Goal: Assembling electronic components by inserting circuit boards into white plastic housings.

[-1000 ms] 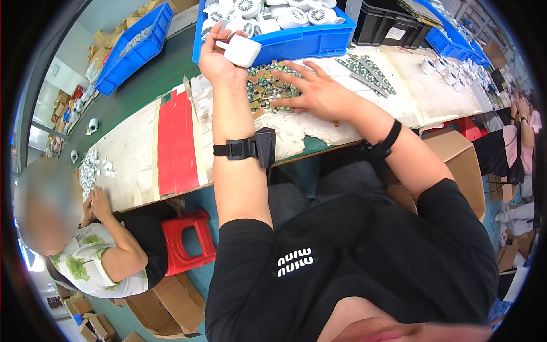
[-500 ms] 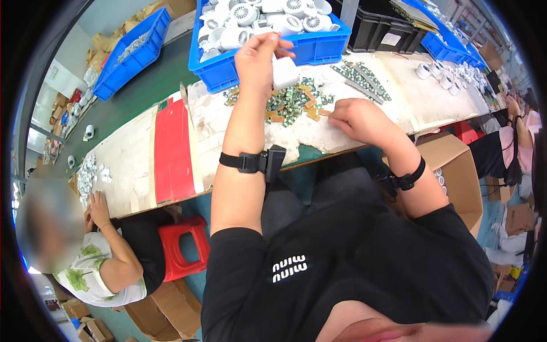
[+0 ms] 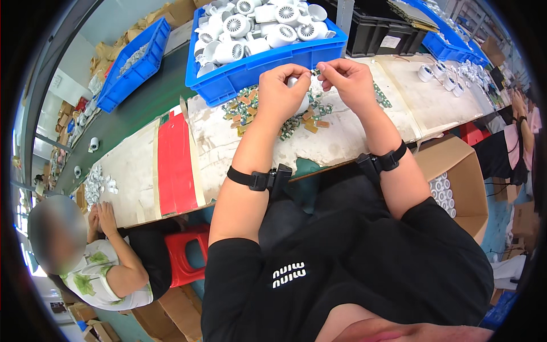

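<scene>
My left hand (image 3: 283,92) is closed around a white plastic housing (image 3: 303,105), mostly hidden behind the fingers. Close on its right, my right hand (image 3: 348,84) pinches a small dark-green piece (image 3: 317,72), which looks like a circuit board, between thumb and forefinger. Both hands are raised over the bench, fingertips nearly meeting. Below them lies a loose pile of small green circuit boards (image 3: 289,127), with orange-brown pieces (image 3: 309,122) mixed in. Just beyond the hands stands a blue crate (image 3: 268,69) heaped with white housings (image 3: 235,26) that have fan-like grilles.
A black crate (image 3: 376,35) stands at the back right, near several white round parts (image 3: 450,84). A cardboard box (image 3: 464,165) of white parts sits below the bench edge. At left, a co-worker's hands (image 3: 101,219) are beside small white pieces. A green conveyor (image 3: 134,100) runs behind.
My right hand has risen from the board pile to beside my left hand, bringing a small piece. My left hand has come lower and rightward, still holding the white housing. The view has shifted slightly.
</scene>
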A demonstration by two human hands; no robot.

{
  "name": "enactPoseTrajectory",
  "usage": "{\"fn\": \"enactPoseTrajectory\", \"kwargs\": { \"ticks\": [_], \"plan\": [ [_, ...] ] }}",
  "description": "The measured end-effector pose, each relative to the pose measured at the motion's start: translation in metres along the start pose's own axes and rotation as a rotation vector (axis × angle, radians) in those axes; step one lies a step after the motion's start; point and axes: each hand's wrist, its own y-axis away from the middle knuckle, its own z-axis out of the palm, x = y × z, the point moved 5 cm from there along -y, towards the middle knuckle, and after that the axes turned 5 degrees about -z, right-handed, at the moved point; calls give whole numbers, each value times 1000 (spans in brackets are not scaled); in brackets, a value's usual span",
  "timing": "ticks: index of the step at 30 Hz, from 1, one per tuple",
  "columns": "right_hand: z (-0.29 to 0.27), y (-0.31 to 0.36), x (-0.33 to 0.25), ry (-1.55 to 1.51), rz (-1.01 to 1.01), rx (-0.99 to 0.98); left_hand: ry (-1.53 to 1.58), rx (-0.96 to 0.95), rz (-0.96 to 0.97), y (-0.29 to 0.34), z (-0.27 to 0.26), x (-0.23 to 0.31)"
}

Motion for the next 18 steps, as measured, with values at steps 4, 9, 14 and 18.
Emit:
{"fn": "enactPoseTrajectory", "kwargs": {
  "ticks": [4,9,14,18],
  "plan": [
    [-5,1,5,-123,43,22,-97,12,30,1,1,11],
    [-5,1,7,-164,64,17,-129,14,56,3,0,15],
    [-6,1,9,-171,61,-4,-143,10,119,2,2,15],
    [-4,2,8,-134,43,-33,-170,20,115,4,2,16]
  ]
}}
